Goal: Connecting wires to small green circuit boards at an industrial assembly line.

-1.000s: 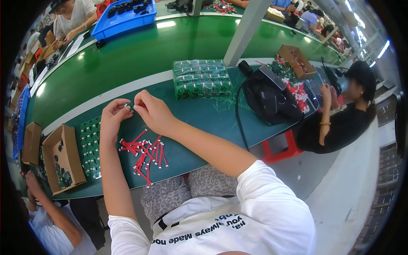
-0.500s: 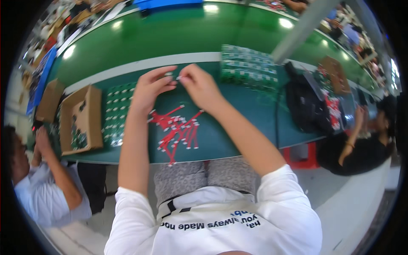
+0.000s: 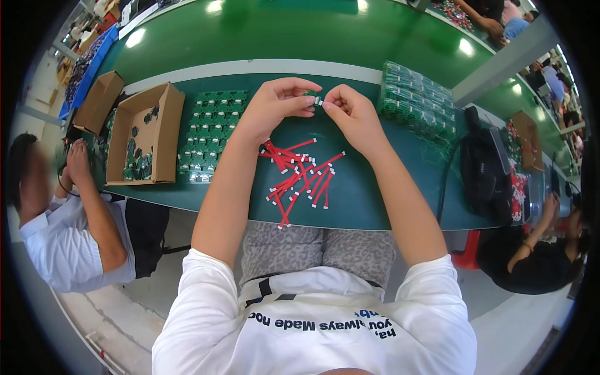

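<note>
My left hand [image 3: 270, 111] is closed on a small green circuit board [image 3: 312, 95], held above the far part of the table. Close beside it, my right hand [image 3: 356, 119] pinches a small white connector [image 3: 320, 102] at the board's edge. Whether the connector sits in the board or only touches it, I cannot tell. Below my hands lies a loose pile of short red cables [image 3: 304, 175] with white plug ends. To the left of my left forearm is a panel of green circuit boards [image 3: 211, 128] in rows.
An open cardboard box [image 3: 170, 137] with small boards stands at the left. Stacked green board panels [image 3: 417, 100] are at the far right, with a black bag [image 3: 484, 165] nearer. A white ledge [image 3: 250, 66] borders the green surface beyond. Co-workers sit on both sides.
My view has shifted, so the scene sits further right and lower left. My fingertips, apart before, are now close together at the board, with the white connector between them.
</note>
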`<state>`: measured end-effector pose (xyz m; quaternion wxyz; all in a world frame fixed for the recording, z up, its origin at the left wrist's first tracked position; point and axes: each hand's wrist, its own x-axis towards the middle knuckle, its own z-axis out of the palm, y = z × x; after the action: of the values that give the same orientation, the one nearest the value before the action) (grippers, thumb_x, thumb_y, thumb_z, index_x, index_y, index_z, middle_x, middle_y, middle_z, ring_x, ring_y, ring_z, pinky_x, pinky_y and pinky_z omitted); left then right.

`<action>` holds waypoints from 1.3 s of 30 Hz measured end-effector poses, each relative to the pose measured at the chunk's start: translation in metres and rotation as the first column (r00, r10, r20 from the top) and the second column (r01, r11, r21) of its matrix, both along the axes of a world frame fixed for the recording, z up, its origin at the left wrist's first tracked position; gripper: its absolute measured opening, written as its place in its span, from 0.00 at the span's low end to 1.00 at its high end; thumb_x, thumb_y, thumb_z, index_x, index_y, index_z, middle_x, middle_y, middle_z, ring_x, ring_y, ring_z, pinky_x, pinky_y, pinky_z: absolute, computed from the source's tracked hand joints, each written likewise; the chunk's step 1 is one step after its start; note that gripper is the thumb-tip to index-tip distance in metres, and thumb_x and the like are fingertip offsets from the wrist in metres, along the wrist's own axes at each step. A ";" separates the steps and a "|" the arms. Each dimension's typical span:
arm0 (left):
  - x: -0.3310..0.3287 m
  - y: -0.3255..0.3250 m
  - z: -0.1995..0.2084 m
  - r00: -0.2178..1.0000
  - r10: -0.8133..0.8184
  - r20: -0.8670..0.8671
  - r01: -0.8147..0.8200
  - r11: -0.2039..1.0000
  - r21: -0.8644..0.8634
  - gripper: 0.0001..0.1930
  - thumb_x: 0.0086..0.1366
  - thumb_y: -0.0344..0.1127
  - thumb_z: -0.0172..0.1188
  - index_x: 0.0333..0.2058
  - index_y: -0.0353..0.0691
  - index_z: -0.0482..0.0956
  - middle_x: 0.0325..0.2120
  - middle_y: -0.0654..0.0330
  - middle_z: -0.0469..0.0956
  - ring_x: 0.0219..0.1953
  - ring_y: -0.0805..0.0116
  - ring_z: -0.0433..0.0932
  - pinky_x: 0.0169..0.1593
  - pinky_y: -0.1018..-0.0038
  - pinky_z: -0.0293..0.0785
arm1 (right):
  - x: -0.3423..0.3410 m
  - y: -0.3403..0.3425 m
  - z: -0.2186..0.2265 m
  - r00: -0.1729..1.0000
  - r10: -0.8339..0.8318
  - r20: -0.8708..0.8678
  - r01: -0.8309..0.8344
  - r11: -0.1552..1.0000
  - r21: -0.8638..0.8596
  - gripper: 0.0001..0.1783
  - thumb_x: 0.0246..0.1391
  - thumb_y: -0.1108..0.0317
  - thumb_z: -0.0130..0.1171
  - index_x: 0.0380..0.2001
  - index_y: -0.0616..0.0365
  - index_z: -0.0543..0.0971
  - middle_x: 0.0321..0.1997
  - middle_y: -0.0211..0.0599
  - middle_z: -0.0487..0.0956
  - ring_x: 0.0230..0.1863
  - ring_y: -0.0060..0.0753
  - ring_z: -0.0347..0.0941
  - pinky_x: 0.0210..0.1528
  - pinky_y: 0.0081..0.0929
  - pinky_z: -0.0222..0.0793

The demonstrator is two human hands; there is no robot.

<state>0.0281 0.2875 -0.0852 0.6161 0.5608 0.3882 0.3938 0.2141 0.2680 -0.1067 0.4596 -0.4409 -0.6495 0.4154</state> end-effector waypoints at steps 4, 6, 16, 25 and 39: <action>0.000 0.001 -0.001 0.999 -0.020 0.029 0.021 0.999 -0.033 0.13 0.57 0.29 0.61 0.42 0.34 0.78 0.31 0.60 0.77 0.33 0.74 0.78 0.40 0.80 0.77 | 0.002 -0.002 0.002 0.999 0.041 0.030 -0.040 0.998 -0.040 0.03 0.56 0.74 0.54 0.31 0.62 0.71 0.26 0.23 0.69 0.28 0.11 0.62 0.30 0.12 0.59; 0.001 0.001 -0.001 0.999 -0.026 0.023 0.027 0.999 -0.030 0.14 0.57 0.29 0.61 0.43 0.34 0.78 0.31 0.59 0.77 0.32 0.74 0.79 0.40 0.80 0.77 | 0.003 -0.001 0.001 0.999 0.040 0.022 -0.039 0.998 -0.045 0.03 0.56 0.74 0.54 0.31 0.62 0.71 0.26 0.23 0.69 0.28 0.11 0.62 0.29 0.12 0.59; 0.002 0.002 -0.006 0.999 -0.033 0.029 0.033 0.999 -0.022 0.15 0.56 0.28 0.62 0.43 0.32 0.78 0.29 0.59 0.79 0.30 0.75 0.79 0.39 0.80 0.77 | 0.003 -0.001 0.003 0.996 0.059 0.066 -0.055 0.997 -0.059 0.04 0.55 0.73 0.54 0.30 0.61 0.71 0.26 0.22 0.68 0.26 0.10 0.61 0.28 0.12 0.57; 0.000 0.001 -0.002 0.998 -0.051 0.046 0.052 0.998 -0.030 0.15 0.55 0.28 0.63 0.42 0.32 0.78 0.29 0.60 0.79 0.29 0.75 0.79 0.38 0.81 0.77 | 0.005 0.000 0.001 0.995 0.086 -0.051 -0.090 0.992 -0.085 0.04 0.54 0.73 0.54 0.28 0.62 0.71 0.23 0.24 0.69 0.24 0.12 0.62 0.26 0.14 0.59; 0.001 0.001 -0.004 0.998 -0.055 0.029 0.057 0.997 -0.057 0.15 0.54 0.29 0.64 0.41 0.32 0.79 0.28 0.60 0.78 0.29 0.75 0.79 0.38 0.80 0.77 | 0.009 0.002 0.002 0.991 0.132 -0.014 -0.133 0.985 -0.114 0.05 0.52 0.72 0.55 0.27 0.62 0.72 0.22 0.23 0.69 0.24 0.11 0.61 0.25 0.14 0.58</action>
<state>0.0293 0.2882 -0.0887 0.6481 0.5482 0.3750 0.3726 0.2233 0.2698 -0.1045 0.4070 -0.4208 -0.6510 0.4832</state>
